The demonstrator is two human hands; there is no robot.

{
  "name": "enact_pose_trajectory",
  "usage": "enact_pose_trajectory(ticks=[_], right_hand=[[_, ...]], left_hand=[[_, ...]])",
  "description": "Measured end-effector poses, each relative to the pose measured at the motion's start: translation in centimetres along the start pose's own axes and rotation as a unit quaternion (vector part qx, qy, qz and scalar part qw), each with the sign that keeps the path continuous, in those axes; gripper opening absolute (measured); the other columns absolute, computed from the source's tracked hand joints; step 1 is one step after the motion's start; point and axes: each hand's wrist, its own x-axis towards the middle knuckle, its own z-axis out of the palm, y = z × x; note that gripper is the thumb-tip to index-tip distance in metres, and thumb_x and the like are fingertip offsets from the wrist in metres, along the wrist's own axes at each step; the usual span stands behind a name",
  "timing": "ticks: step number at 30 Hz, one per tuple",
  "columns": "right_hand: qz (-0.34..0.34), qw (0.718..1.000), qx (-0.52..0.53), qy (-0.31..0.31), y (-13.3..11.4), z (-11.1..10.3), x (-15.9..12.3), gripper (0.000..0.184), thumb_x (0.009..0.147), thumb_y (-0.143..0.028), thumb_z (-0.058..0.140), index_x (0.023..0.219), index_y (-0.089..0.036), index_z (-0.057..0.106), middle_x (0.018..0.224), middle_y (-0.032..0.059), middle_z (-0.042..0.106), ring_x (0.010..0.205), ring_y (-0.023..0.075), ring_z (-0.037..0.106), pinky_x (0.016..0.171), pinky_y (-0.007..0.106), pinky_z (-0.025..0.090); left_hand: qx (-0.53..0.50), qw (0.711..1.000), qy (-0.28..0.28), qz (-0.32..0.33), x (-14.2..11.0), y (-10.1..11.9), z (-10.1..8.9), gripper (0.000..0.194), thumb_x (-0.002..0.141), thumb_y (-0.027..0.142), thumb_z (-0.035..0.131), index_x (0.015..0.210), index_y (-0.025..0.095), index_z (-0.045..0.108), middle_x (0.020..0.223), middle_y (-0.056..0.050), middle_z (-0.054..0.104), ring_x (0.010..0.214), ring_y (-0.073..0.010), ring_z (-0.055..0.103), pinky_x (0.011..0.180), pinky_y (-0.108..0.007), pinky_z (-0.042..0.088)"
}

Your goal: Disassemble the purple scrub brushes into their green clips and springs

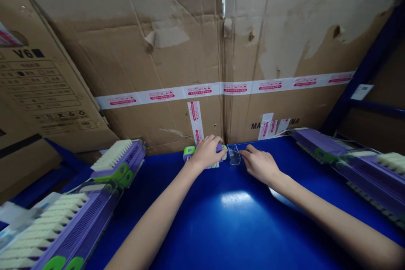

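Observation:
My left hand point(209, 151) is closed over a small purple and green brush point(189, 152) at the far edge of the blue surface. Pale bristles show beneath it, pointing down. Just to its right stands a small clear plastic box point(234, 155). The fingertips of my right hand point(259, 162) pinch the right side of this box. My fingers and palm hide much of the brush, and whether it touches the box I cannot tell.
Several purple brushes with pale bristles point(47, 223) lie at the left, and more brushes point(373, 173) at the right, some in clear covers. A taped cardboard wall point(164, 59) closes off the back of the blue table point(202, 228). A blue metal post point(360, 67) rises at the right.

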Motion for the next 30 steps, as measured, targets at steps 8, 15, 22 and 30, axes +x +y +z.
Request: enact_pose_trajectory(ticks=[8, 15, 22, 30], right_hand=[[0.039, 0.999, 0.006, -0.029, 1.0, -0.7, 2.5, 0.031, 0.089, -0.023, 0.04, 0.105, -0.026, 0.066, 0.095, 0.0075, 0.067, 0.077, 0.0196, 0.066, 0.059, 0.027, 0.039], [0.05, 0.999, 0.01, 0.0, 1.2, -1.1, 1.9, 0.03, 0.089, -0.026, 0.041, 0.108, -0.026, 0.065, 0.096, 0.0053, 0.067, 0.077, 0.0172, 0.065, 0.054, 0.024, 0.035], [0.016, 1.0, 0.0, 0.007, -0.4, -0.5, -1.2, 0.032, 0.092, -0.026, 0.037, 0.114, -0.027, 0.061, 0.093, 0.0041, 0.064, 0.068, 0.0138, 0.064, 0.049, 0.024, 0.032], [0.004, 1.0, -0.024, -0.011, -0.8, -0.3, -1.6, 0.032, 0.092, -0.022, 0.037, 0.113, -0.025, 0.06, 0.091, 0.0061, 0.063, 0.066, 0.0138, 0.064, 0.048, 0.024, 0.03]], left_hand=[[-0.022, 0.999, -0.022, 0.011, 0.0, -0.2, 0.4, 0.023, 0.087, 0.033, 0.051, 0.106, 0.022, 0.058, 0.102, -0.005, 0.064, 0.095, -0.0211, 0.06, 0.084, -0.034, 0.047], [-0.044, 0.999, -0.03, 0.006, 0.2, -0.5, 0.4, 0.023, 0.086, 0.033, 0.054, 0.106, 0.022, 0.059, 0.103, -0.004, 0.065, 0.095, -0.0212, 0.061, 0.083, -0.034, 0.048], [-0.054, 0.998, -0.026, 0.002, 0.0, -0.7, 0.0, 0.022, 0.086, 0.032, 0.054, 0.105, 0.023, 0.06, 0.103, -0.003, 0.066, 0.096, -0.0208, 0.061, 0.085, -0.034, 0.047], [-0.037, 0.999, -0.015, 0.004, -0.1, -0.8, 0.2, 0.022, 0.087, 0.033, 0.053, 0.106, 0.023, 0.061, 0.103, -0.003, 0.066, 0.095, -0.02, 0.062, 0.086, -0.033, 0.047]])
